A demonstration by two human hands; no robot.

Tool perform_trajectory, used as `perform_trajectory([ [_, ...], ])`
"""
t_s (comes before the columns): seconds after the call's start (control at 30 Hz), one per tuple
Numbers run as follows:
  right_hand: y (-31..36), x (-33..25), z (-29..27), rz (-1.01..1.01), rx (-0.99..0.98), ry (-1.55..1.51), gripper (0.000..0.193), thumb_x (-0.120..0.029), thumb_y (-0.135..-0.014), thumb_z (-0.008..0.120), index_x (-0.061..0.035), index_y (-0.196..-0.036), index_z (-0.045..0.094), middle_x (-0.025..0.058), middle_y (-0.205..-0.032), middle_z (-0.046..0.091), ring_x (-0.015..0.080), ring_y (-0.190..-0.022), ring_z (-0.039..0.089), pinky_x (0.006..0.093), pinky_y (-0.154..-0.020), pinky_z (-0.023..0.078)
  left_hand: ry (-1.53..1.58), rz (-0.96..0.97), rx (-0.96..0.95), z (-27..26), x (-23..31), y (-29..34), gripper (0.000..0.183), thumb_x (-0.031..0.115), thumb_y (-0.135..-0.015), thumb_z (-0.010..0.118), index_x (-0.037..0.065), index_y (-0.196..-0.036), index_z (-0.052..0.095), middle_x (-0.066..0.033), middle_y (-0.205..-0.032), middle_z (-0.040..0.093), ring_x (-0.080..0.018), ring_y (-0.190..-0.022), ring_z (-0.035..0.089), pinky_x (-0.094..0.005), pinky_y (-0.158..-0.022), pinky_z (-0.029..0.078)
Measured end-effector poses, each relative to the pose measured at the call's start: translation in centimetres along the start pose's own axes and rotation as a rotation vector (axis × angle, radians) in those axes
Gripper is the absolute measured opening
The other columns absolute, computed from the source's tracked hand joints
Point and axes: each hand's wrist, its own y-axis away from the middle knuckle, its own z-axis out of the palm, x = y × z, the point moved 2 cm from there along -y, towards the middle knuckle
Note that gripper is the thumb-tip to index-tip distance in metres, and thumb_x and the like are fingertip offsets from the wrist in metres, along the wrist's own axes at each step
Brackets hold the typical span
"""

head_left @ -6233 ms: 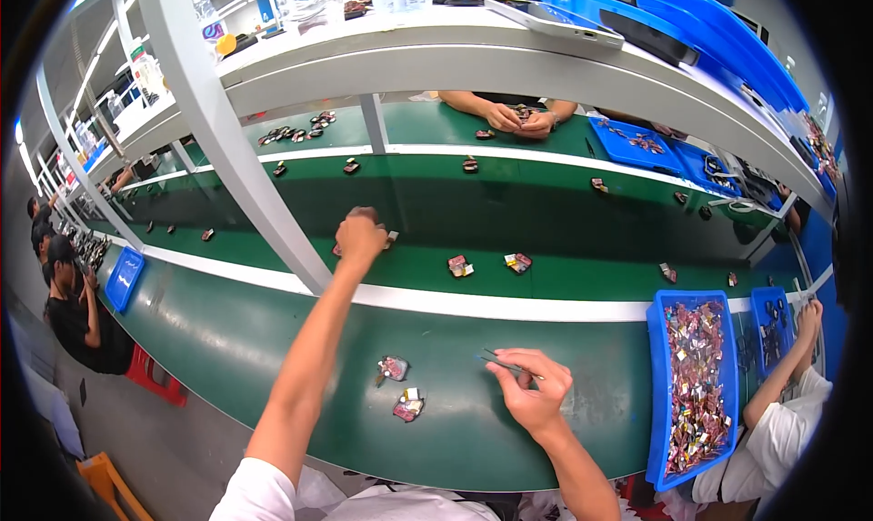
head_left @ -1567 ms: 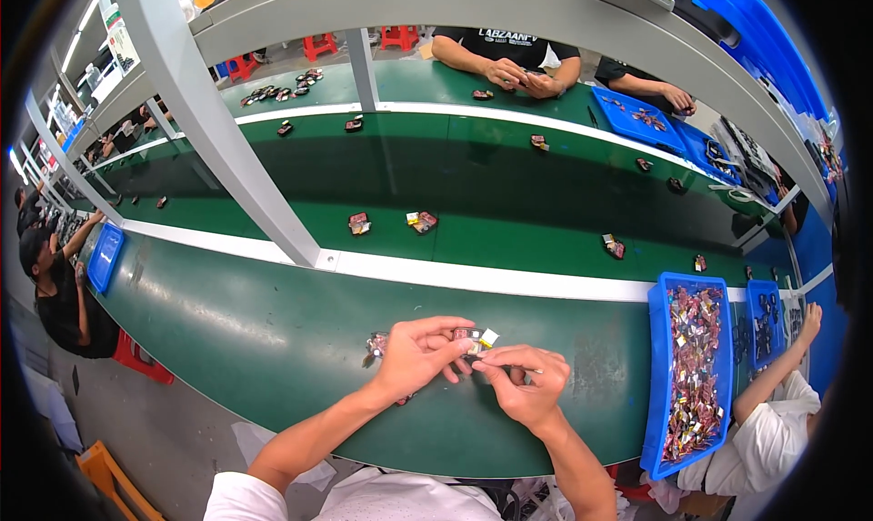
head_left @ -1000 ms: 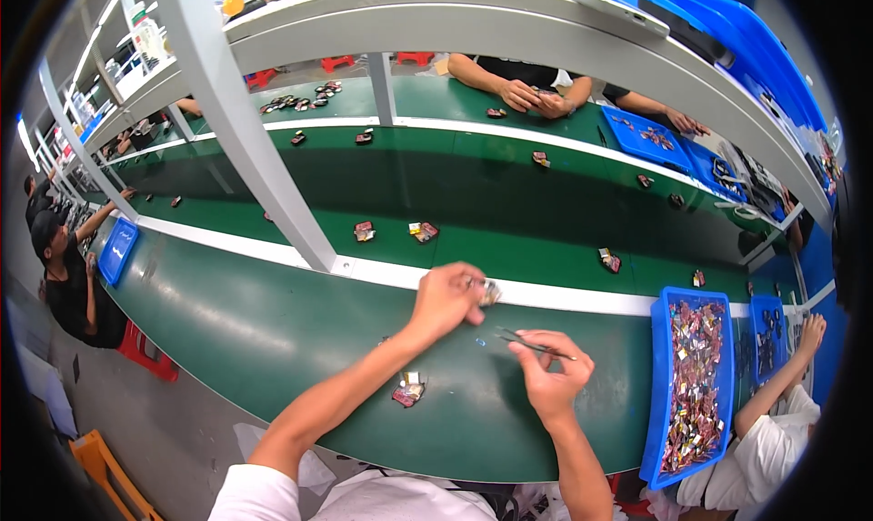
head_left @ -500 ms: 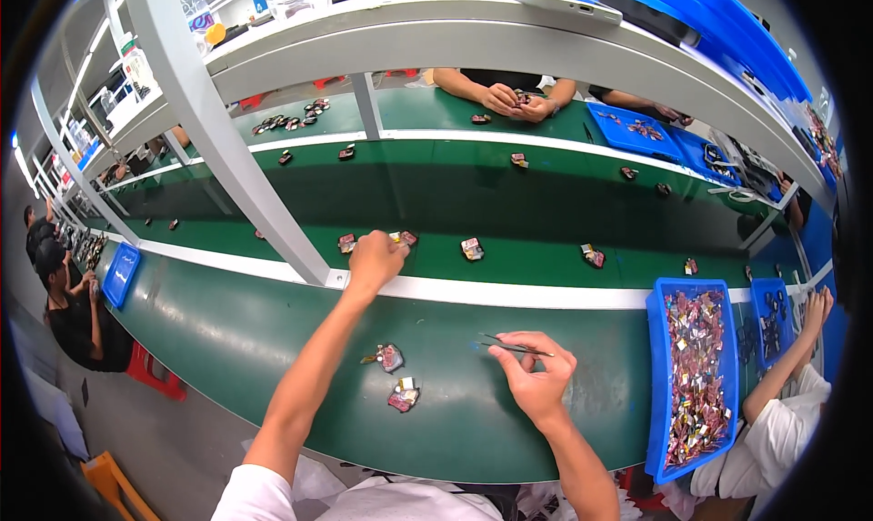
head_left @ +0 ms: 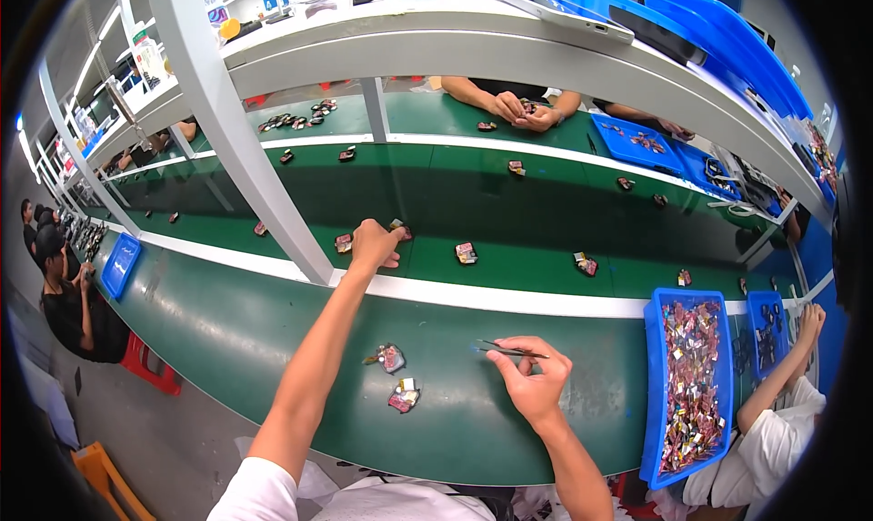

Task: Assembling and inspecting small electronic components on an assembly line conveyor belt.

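Left hand (head_left: 373,245) stretched out over the rail (head_left: 509,303) and the green belt (head_left: 536,214), just right of the foot of the post (head_left: 245,139)! Its fingers are bent downward, and a belt part (head_left: 404,232) sits right at them, on the side away from the post. Gripped or only touched? The hand covers too much, so I cannot tell. A second part (head_left: 343,244) lies on the belt between that hand and the post.

Across to the right hand (head_left: 536,386), above the table (head_left: 227,330), well right of the post and nearer the person. Fingers pinched firmly on slim dark tweezers (head_left: 518,349), and the 2 tips point leftward, toward the post's side.

Between the forearms, 2 pieces on the table, both right of the post and on its near side: a grey part (head_left: 391,357) with a brownish tail, then, just nearer the person, a pink part (head_left: 404,395) with a white-and-yellow block. Close together, those 2, but apart.

Along the belt, rightward from the post, a third part (head_left: 466,253) and a fourth part (head_left: 586,264). Far right of the post, the full tray (head_left: 651,394), blue, heaped with pink, white and yellow scraps (head_left: 696,385). And beyond the post, across the belt, a co-worker (head_left: 543,118) has both hands close together.
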Motion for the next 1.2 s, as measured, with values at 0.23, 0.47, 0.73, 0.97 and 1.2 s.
perform_trajectory([
  [0.23, 0.0, -0.3, 0.4, -0.01, 0.002, 0.004, 0.02, 0.0, -0.072, 0.087, -0.0029, -0.089, 0.076, 0.0052, -0.084, 0.076, 0.0028, -0.042, 0.038, 0.022, -0.039, 0.029, -0.076, 0.055, 0.141, 0.7, -1.2, -1.5, 0.03, 0.016, -0.083, 0.08, -0.01, -0.089, 0.067, -0.0158, -0.08, 0.073, -0.022, -0.059, 0.073, -0.03, -0.049, 0.058],
  [0.47, 0.0, -0.6, 0.4, 0.005, -0.006, -0.009, 0.02, -0.001, -0.073, 0.087, -0.0028, -0.089, 0.076, 0.0056, -0.085, 0.076, 0.0025, -0.043, 0.037, 0.0215, -0.04, 0.028, 0.239, 0.147, -0.098, -0.6, -0.4, 2.7, 0.025, 0.01, -0.087, 0.076, -0.005, -0.098, 0.059, -0.012, -0.081, 0.073, -0.0179, -0.058, 0.071, -0.0263, -0.044, 0.053],
  [0.73, 0.1, 0.3, 0.0, 0.293, -0.044, -0.255, 0.016, -0.001, -0.077, 0.086, 0.0005, -0.09, 0.075, 0.0039, -0.083, 0.074, 0.0, -0.05, 0.042, 0.0185, -0.045, 0.03, 0.193, 0.044, -0.475, -1.6, 2.2, 15.1, 0.027, 0.014, -0.089, 0.076, -0.01, -0.102, 0.072, -0.0121, -0.085, 0.077, -0.0145, -0.056, 0.071, -0.0214, -0.041, 0.043],
  [0.97, 0.1, 0.5, -0.1, 0.456, -0.036, -0.422, 0.017, 0.004, -0.079, 0.083, 0.0027, -0.092, 0.072, 0.0053, -0.087, 0.073, -0.0018, -0.055, 0.043, 0.0159, -0.049, 0.033, 0.211, -0.015, -0.583, 0.1, 0.5, 17.3, 0.029, 0.019, -0.09, 0.075, -0.005, -0.105, 0.072, -0.0042, -0.075, 0.073, -0.0083, -0.051, 0.06, -0.0235, -0.045, 0.041],
  [1.2, 0.2, 0.9, -0.3, 0.482, -0.081, -0.431, 0.017, 0.004, -0.08, 0.082, 0.0033, -0.093, 0.071, 0.0049, -0.087, 0.073, -0.0024, -0.054, 0.043, 0.0159, -0.048, 0.033, 0.259, 0.055, -0.533, 0.9, 0.4, 18.5, 0.028, 0.014, -0.101, 0.059, -0.003, -0.122, 0.064, -0.01, -0.09, 0.07, -0.0155, -0.06, 0.069, -0.0247, -0.045, 0.049],
])
